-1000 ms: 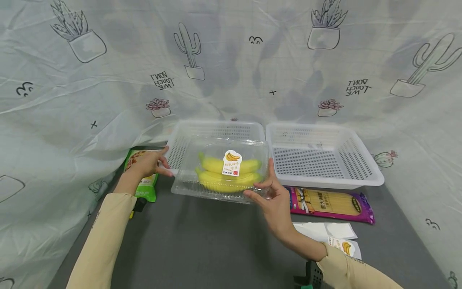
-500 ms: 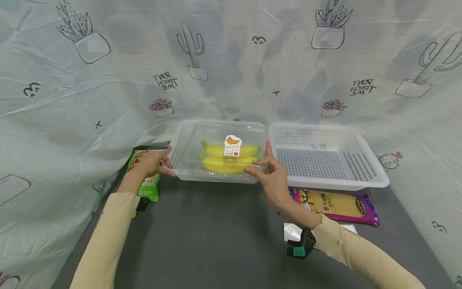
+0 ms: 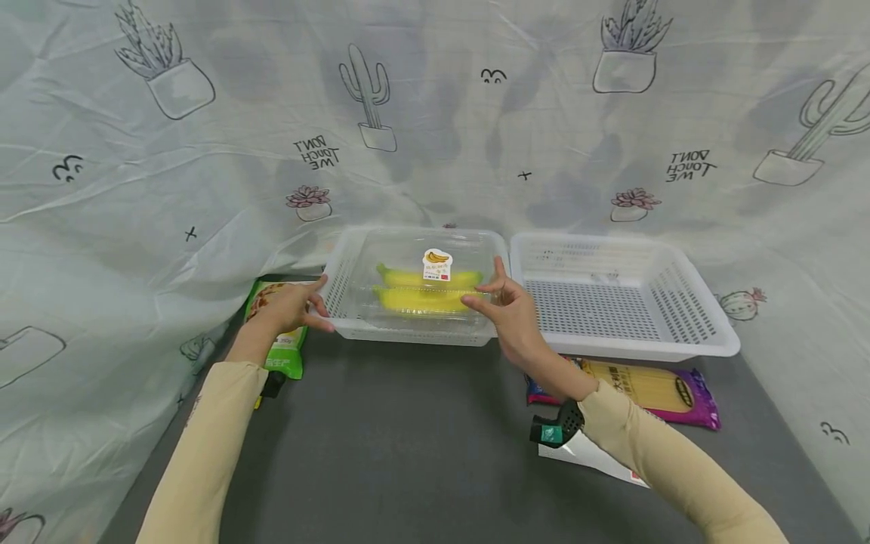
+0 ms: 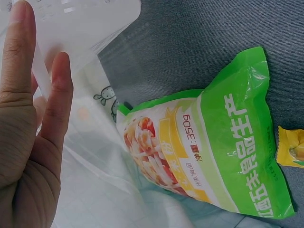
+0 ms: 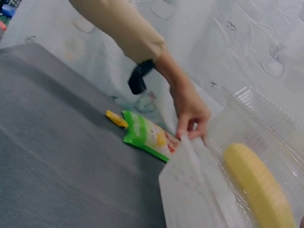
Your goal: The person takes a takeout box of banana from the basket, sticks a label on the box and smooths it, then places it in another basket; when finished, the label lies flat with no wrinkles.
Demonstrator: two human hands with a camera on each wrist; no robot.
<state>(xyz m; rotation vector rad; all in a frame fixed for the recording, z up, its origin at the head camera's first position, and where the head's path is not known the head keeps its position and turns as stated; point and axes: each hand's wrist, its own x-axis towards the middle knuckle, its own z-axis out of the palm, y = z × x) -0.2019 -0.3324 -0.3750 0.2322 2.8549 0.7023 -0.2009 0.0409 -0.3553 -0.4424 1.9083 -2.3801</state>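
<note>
A clear plastic clamshell box (image 3: pixel 365 261) sits within the left white basket (image 3: pixel 408 334) in the head view. Two yellow bananas (image 3: pixel 428 301) show through its lid, which bears a banana sticker (image 3: pixel 437 264). My right hand (image 3: pixel 514 316) holds the box at its right front corner, thumb toward the front. At the basket's left end, my left hand (image 3: pixel 288 308) pinches the rim; the right wrist view shows these fingers on the basket edge (image 5: pixel 190 164). Beneath the left wrist lies a green food bag (image 4: pixel 204 142), partly covered by the arm in the head view.
Right of the box stands a second white basket (image 3: pixel 591 310). A purple spaghetti pack (image 3: pixel 693 397) lies in front of it, partly behind the right forearm, with white sticker sheets (image 3: pixel 591 457) nearer. A small yellow packet (image 4: pixel 290 147) lies beside the green bag. A patterned curtain (image 3: pixel 435 151) hangs behind.
My right hand has moved the banana box away from me and down into the left basket, leveling it. The left hand has kept its hold on the basket rim.
</note>
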